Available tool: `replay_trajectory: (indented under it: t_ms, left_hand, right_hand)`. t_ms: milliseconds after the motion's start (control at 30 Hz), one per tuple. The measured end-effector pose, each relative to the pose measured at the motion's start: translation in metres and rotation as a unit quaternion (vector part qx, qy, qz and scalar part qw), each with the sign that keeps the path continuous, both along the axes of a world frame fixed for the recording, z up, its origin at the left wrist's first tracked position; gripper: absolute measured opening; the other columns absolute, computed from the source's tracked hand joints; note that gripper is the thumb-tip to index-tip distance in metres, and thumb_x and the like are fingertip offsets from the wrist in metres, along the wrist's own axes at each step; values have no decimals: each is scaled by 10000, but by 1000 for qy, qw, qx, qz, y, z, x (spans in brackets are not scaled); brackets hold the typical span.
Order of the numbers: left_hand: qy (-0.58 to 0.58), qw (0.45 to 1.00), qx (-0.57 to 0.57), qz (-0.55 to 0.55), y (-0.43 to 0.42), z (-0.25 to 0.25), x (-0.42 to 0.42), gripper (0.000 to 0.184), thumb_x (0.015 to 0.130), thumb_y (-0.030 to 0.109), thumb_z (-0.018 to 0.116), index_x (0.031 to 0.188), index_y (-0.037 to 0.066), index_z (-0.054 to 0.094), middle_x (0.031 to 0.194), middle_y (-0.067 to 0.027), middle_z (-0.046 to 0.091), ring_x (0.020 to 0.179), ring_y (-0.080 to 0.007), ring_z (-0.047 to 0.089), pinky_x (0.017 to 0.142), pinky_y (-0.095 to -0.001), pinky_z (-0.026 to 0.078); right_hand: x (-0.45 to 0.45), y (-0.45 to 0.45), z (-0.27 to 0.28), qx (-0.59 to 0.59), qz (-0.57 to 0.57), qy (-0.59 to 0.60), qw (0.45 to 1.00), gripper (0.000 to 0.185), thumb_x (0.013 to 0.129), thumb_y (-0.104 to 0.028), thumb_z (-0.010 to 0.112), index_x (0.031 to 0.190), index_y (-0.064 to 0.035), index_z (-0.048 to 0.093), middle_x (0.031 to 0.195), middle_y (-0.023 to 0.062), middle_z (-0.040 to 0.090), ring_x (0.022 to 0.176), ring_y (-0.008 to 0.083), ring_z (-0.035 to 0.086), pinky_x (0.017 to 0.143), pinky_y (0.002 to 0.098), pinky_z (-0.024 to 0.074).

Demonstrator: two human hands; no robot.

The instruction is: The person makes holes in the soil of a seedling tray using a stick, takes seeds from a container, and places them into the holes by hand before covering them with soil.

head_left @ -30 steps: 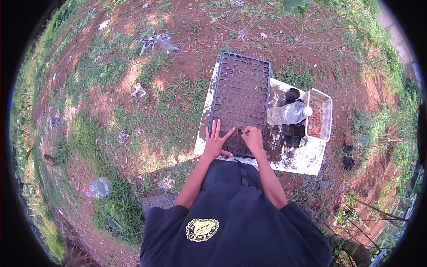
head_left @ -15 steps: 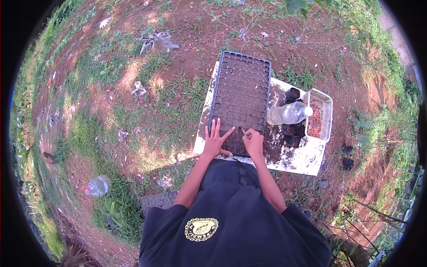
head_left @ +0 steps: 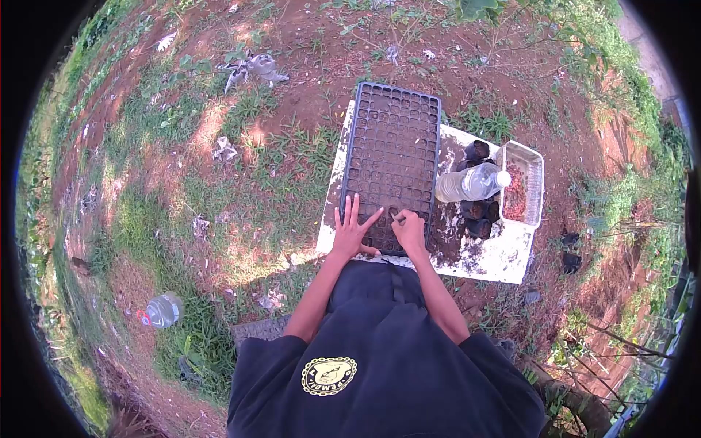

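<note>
A black seedling tray point(head_left: 387, 146), its many square cells filled with dark soil, lies lengthwise in front of me. My left hand point(head_left: 352, 235) rests with fingers spread over the tray's near left part. Over the near right cells, my right hand point(head_left: 410, 231) has thumb and forefinger drawn together close to the soil. Whatever those fingertips may hold is too small to make out. Right of the tray, a clear plastic bottle point(head_left: 467, 184) with a white cap lies on its side across small black soil-filled bags point(head_left: 478, 219).
Under the tray is a soil-smeared white board point(head_left: 504, 255). On its right stands a clear plastic basket point(head_left: 541, 182) containing small reddish pieces point(head_left: 515, 197). A large bottle point(head_left: 165, 309) lies in the grass at left, and a grey rag point(head_left: 255, 69) beyond the tray.
The view has shifted slightly. My right hand has moved a little to the left over the cells, while my left hand keeps its place on the tray.
</note>
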State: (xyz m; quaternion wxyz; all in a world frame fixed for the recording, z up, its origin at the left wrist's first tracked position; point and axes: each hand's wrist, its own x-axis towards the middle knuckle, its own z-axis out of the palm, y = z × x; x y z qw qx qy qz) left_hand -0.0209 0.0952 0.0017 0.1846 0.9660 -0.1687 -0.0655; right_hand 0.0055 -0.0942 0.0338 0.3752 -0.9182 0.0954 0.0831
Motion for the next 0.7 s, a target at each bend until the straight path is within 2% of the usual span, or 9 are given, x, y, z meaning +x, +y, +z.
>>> replay_trajectory:
  t_ms: [33, 100, 200, 400, 500, 567, 700]
  left_hand:
    - [0, 1000, 2, -2, 0, 1, 0, 1317, 412, 740, 802, 1564, 459, 229, 1634, -273, 36, 1512, -470, 37, 1140, -686, 161]
    - [1, 1000, 5, -1, 2, 1, -1, 1318, 412, 741, 801, 1565, 456, 229, 1634, -275, 36, 1511, -471, 40, 1140, -686, 162]
    - [-3, 1000, 2, 0, 1, 1, 0, 1313, 418, 740, 801, 1566, 453, 230, 1633, -277, 32, 1510, -472, 46, 1139, -685, 165]
    - [9, 1000, 0, -3, 0, 3, 0, 1295, 435, 734, 802, 1564, 459, 229, 1635, -272, 23, 1512, -471, 37, 1143, -684, 157]
    - [16, 1000, 5, -3, 2, 4, 1, 1300, 433, 734, 801, 1566, 456, 227, 1636, -273, 24, 1513, -469, 34, 1146, -683, 151]
    - [3, 1000, -29, 6, 1, 4, 0, 1339, 406, 646, 865, 1561, 470, 212, 1640, -257, 25, 1519, -451, 26, 1140, -697, 167]
    - [11, 1000, 5, -2, 0, 3, 1, 1306, 431, 723, 811, 1567, 453, 226, 1637, -271, 18, 1515, -465, 30, 1149, -682, 142]
  right_hand:
    - [1, -1, 0, 0, 1, -1, 1000, 118, 788, -43, 700, 886, 18, 675, 713, 246, 675, 718, 390, 707, 639, 435, 535]
    - [-1, -2, -1, -4, -26, -36, 999, 108, 794, -44, 694, 886, 14, 685, 642, 174, 676, 609, 245, 705, 588, 370, 513]
    - [-9, -4, 19, 15, -60, -21, 998, 97, 789, -42, 701, 870, 10, 689, 659, 179, 683, 620, 266, 708, 597, 371, 517]
    - [-6, 1, -1, 34, -2, -39, 999, 90, 794, -29, 692, 867, 19, 675, 629, 170, 667, 571, 257, 688, 573, 356, 504]
    - [-3, -1, -3, 19, -27, -43, 999, 86, 797, -25, 686, 864, 27, 669, 632, 168, 666, 575, 251, 690, 569, 356, 498]
    - [-7, -1, 8, 12, -40, -39, 998, 79, 797, -23, 689, 854, 27, 671, 642, 172, 670, 586, 256, 694, 567, 360, 494]
    - [-9, 0, 12, 32, -22, -33, 999, 78, 795, -24, 690, 855, 24, 677, 646, 177, 671, 596, 254, 698, 576, 359, 499]
